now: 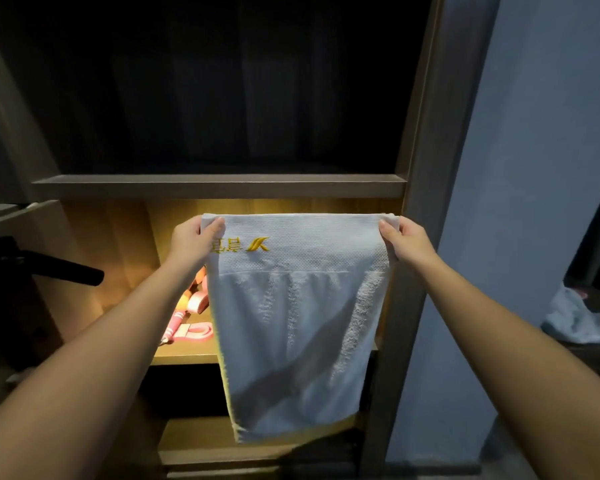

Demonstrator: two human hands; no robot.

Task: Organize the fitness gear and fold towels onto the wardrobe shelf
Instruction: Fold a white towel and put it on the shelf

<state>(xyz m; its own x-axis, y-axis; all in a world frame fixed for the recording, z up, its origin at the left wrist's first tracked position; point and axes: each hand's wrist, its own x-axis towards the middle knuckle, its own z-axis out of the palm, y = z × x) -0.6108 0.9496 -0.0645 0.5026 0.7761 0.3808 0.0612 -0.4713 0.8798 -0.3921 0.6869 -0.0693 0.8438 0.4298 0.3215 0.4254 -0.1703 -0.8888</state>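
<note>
A white towel (298,323) with a yellow embroidered logo hangs doubled over in front of the lit wardrobe shelf (187,355). My left hand (193,239) pinches its top left corner and my right hand (407,239) pinches the top right corner, so the top edge is stretched level between them. Pink fitness gear (191,317), bands and a striped handle, lies on the lit shelf to the left, partly hidden behind my left forearm and the towel.
A dark upper shelf board (219,185) runs just above my hands. A black handle (59,268) sticks out at the left. The wardrobe's side post (426,168) stands at the right, with a blue wall beyond and another pale cloth (575,320) lying far right.
</note>
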